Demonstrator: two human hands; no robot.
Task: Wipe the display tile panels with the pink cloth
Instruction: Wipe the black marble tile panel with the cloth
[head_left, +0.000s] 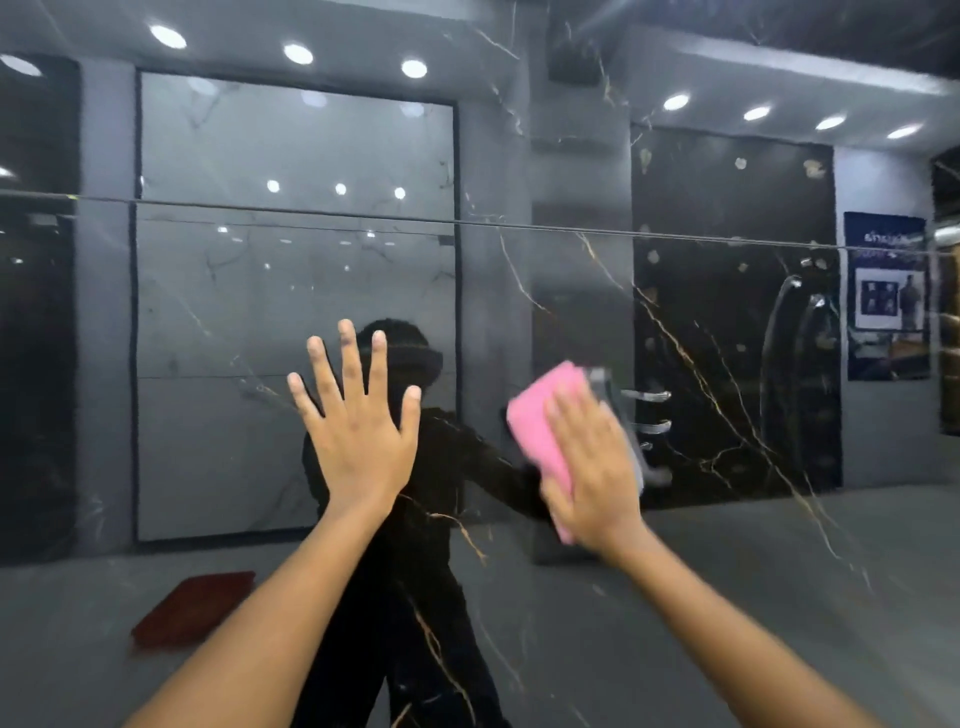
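The right hand (589, 462) is pressing the pink cloth (545, 415) flat on the glossy black tile panel (727, 597), while the left hand (358, 421), spread wide beside the cloth and holding nothing, is risking fresh fingerprints there.

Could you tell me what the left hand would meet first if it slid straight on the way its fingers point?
Probably the thin dark horizontal joint line above the left hand, whose spread fingers point up the glossy black gold-veined tile panel; nothing else shows in that line.

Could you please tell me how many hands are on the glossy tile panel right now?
2: the left hand rests spread flat on the tile panel, and the right hand presses the pink cloth against it, further right.
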